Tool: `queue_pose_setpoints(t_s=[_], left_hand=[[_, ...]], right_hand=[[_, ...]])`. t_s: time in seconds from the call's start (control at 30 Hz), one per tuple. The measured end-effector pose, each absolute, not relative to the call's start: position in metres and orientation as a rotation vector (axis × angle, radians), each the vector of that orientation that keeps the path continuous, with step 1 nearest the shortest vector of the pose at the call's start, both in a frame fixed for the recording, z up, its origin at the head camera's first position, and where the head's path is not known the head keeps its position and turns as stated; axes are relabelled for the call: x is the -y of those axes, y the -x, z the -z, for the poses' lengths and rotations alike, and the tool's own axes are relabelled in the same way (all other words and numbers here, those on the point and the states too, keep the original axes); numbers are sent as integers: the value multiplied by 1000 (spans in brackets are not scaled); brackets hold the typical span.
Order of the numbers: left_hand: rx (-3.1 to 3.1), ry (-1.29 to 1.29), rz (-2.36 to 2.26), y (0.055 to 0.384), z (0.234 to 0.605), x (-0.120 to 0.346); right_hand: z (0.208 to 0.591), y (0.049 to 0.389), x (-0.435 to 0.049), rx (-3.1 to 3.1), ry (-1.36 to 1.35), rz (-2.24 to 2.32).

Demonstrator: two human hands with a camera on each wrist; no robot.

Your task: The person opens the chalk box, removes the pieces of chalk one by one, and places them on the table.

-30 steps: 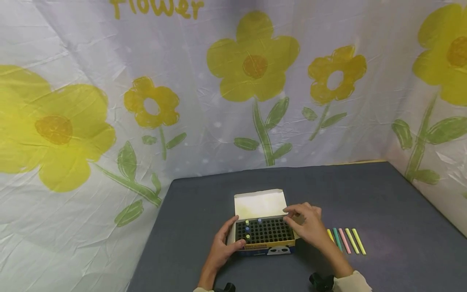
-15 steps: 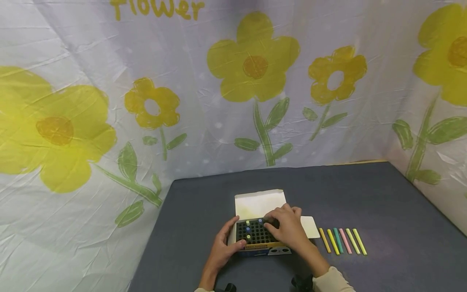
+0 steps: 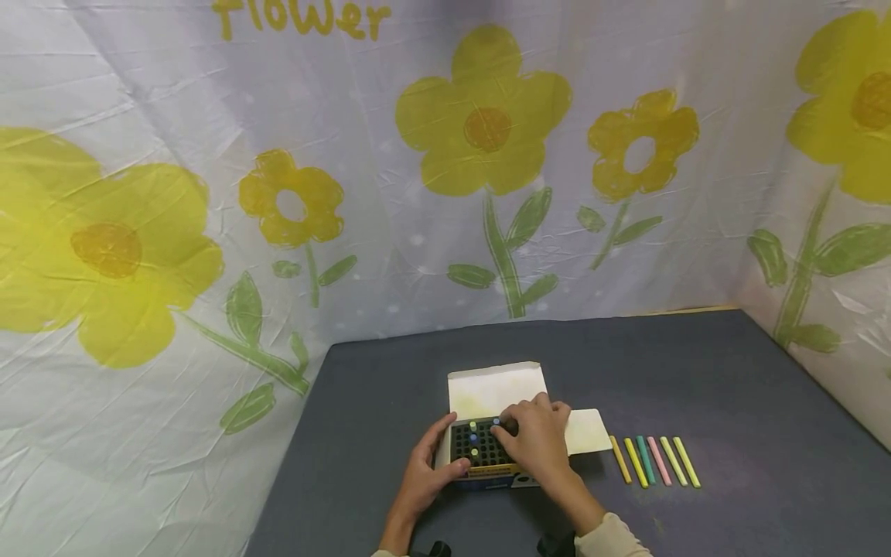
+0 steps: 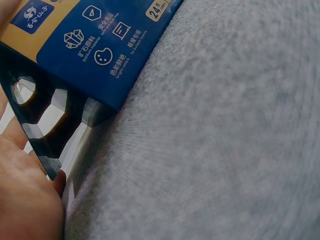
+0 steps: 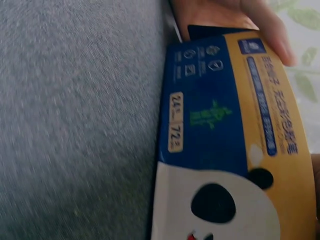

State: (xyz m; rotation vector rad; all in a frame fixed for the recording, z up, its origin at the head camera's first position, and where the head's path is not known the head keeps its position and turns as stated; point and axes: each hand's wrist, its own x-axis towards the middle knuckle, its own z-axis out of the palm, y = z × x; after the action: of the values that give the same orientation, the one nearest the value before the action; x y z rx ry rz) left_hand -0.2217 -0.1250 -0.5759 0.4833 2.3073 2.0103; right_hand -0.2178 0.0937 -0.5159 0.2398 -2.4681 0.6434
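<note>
The chalk box (image 3: 487,477) lies with its lid raised, showing a black tray of round holes (image 3: 462,452). Several chalk sticks poke up from the holes, among them a purple-blue chalk stick (image 3: 496,422) in the back row. My left hand (image 3: 423,468) grips the box's left end, thumb at the front corner; in the left wrist view the palm of that hand (image 4: 25,195) lies beside the box's blue side (image 4: 95,55). My right hand (image 3: 539,437) reaches over the tray, thumb and forefinger at the purple-blue chalk stick, seemingly pinching it. It covers the tray's right part.
Right of the box, a row of chalk sticks lies on the dark cloth (image 3: 766,433): orange (image 3: 620,459), yellow (image 3: 636,462), green (image 3: 646,459), pink (image 3: 658,460) and pale yellow (image 3: 673,460). The white lid (image 3: 494,391) stands behind; a side flap (image 3: 588,431) sticks out right.
My right hand has moved left from the box's right edge to the purple-blue chalk stick, uncovering the right flap and the orange chalk stick. My left hand has stayed on the box.
</note>
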Motion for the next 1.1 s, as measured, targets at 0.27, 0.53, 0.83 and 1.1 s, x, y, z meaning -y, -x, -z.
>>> queue_pose_setpoints(t_s=[0.27,0.53,0.83,1.1], left_hand=[[-2321,-474,-2009,221,575,125],[-2332,-465,-2004,222,576,125],[-2316,-469,-2020,222,576,124],[-2321,-464,-1986,224,576,125]], right_hand=[[517,217,-87,2457,-168,-645],[516,217,-87,2435,-193,-716],[514,219,-88,2448,-188,-874],[507,218,-88,2393,-217,-1045]])
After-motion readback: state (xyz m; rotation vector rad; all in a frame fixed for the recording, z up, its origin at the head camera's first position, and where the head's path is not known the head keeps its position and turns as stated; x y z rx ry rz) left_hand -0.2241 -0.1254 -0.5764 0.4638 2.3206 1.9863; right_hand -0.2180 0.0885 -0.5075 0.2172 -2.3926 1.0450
